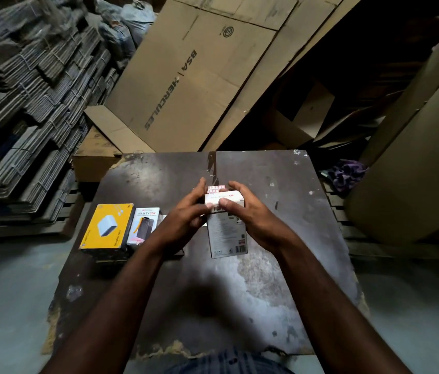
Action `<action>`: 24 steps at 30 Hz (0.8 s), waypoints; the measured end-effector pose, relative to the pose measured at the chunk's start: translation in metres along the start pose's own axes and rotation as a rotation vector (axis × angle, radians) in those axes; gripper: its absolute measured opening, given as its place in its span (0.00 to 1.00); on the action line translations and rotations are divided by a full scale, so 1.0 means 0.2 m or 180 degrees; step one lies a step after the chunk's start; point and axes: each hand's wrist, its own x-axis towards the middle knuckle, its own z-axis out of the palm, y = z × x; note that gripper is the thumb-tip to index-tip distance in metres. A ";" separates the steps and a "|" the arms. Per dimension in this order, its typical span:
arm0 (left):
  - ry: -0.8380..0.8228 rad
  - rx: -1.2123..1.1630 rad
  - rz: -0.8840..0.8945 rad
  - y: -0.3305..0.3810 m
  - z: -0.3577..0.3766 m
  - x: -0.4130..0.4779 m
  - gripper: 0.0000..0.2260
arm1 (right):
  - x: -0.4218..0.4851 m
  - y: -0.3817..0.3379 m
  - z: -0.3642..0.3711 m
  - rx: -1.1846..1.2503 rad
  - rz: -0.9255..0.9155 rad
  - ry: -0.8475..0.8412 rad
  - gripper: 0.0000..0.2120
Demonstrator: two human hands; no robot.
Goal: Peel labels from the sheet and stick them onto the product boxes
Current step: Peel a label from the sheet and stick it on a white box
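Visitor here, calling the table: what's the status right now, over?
Hands: right hand grips grey box, upright on table; left hand at its top edge, hold unclear. Behind it, label sheet. Nothing in the way.

Dark, scuffed square tabletop [280, 211], edges chipped. Left part: yellow rectangular carton [107, 229], white "Halley 20K" carton [145, 225] touching its side. Centre: grey-white printed carton [226, 236], contact with surface unclear.
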 end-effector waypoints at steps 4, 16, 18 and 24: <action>0.0207 -0.0622 -0.0095 0.00 0.06 0.01 0.26 | 0.00 0.00 0.01 -0.0254 -0.0044 -0.0204 0.39; 0.0284 -0.1243 -0.0036 -0.01 0.04 0.03 0.28 | 0.03 0.04 -0.01 0.0342 -0.0210 -0.0161 0.39; 0.0286 -0.1328 -0.0067 -0.03 0.02 0.03 0.24 | 0.03 0.02 -0.04 0.0683 -0.0203 -0.0164 0.37; 0.0150 -0.0310 0.0076 -0.12 0.03 0.05 0.11 | 0.03 0.05 -0.07 0.0396 -0.0156 0.0827 0.23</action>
